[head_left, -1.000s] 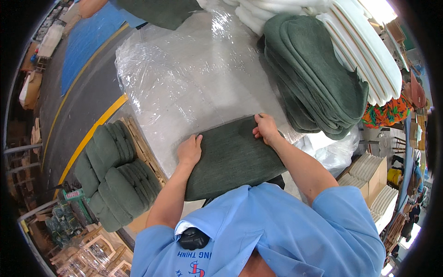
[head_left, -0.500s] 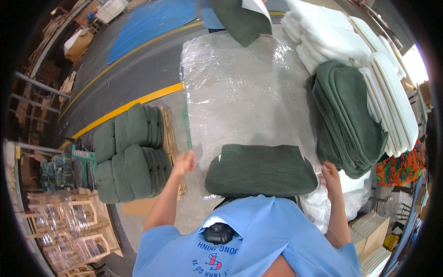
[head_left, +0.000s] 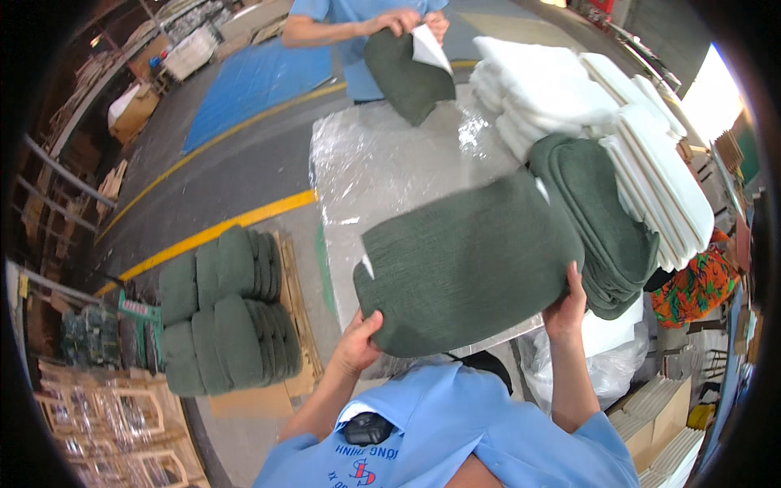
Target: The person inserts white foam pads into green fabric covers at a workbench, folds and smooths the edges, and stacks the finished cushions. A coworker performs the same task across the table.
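A dark green cushion [head_left: 472,264] with rounded near corners is tilted up off the plastic-covered table [head_left: 350,175]. My left hand [head_left: 358,343] grips its near left corner, thumb on top. At the near right corner my right hand [head_left: 567,305] holds it, thumb over the edge and the other fingers hidden beneath. White bits show at its left edge and far right corner. Just beyond my right hand lies a stack of dark green fabric covers [head_left: 598,228], partly overlapped by the cushion.
Across the table a co-worker's hands [head_left: 399,23] hold a green cover [head_left: 411,77] with white material. White foam pads [head_left: 659,179] and fluffy white wadding [head_left: 541,77] are piled at right. Green cushions [head_left: 232,305] sit stacked on a pallet at left. Clear plastic bags [head_left: 541,366] hang beside my right arm.
Both hands, apart from the cushion before, now grip its near corners. The cushion has come up off the table and turned, its right side swung away from me. My view has shifted, showing more of the co-worker.
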A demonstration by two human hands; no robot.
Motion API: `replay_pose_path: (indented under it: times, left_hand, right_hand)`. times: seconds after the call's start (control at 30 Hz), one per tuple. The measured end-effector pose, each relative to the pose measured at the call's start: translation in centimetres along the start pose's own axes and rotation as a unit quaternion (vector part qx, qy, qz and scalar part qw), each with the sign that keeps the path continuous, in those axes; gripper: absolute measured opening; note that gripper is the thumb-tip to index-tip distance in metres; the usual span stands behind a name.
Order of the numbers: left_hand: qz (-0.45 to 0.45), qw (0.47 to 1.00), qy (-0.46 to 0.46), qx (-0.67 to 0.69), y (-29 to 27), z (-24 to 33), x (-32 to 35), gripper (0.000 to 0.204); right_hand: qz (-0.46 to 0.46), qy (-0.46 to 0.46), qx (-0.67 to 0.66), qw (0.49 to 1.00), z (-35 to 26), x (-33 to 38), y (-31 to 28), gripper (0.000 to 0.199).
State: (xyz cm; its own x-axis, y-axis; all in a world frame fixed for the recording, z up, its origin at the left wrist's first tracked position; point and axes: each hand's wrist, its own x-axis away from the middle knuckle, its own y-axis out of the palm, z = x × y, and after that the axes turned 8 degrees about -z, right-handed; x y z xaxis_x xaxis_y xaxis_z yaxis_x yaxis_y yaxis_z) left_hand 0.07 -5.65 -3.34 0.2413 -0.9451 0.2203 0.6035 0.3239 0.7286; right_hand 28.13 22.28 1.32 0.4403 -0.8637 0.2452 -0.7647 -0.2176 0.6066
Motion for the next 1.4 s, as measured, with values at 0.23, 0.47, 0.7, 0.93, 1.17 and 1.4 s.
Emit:
replay_pose_path:
  times: [0.23, 0.47, 0.7, 0.93, 1.17, 1.4]
  left_hand:
    - [-0.019, 0.91, -0.298, -0.288, -2.4, -7.4, -3.9, 0.068]
    - [-0.03, 0.985, -0.168, -0.031, -8.5, 0.4, -0.5, 0.078]
    - [-0.069, 0.936, -0.31, -0.152, -11.0, 6.8, -7.9, 0.079]
    - [-0.12, 0.644, -0.41, -0.634, -6.6, -1.1, -13.1, 0.038]
    - [-0.049, 0.684, -0.188, -0.703, -8.3, -4.9, -11.5, 0.034]
    - [0.012, 0.718, -0.207, -0.665, -6.0, -4.4, -10.6, 0.034]
  right_hand:
    - [-0.104, -0.047, 0.095, 0.989, 2.9, 2.1, 8.2, 0.066]
    - [-0.278, -0.141, 0.598, 0.739, -4.0, 4.4, 8.9, 0.057]
    - [-0.483, -0.316, 0.68, 0.452, -0.5, 5.3, 9.5, 0.067]
    - [-0.516, -0.193, 0.683, 0.481, 4.5, 5.1, 6.1, 0.057]
    - [-0.395, 0.322, 0.495, 0.703, 6.2, -6.0, 7.8, 0.058]
    - [-0.457, 0.274, 0.794, 0.292, 15.8, -12.2, 4.7, 0.051]
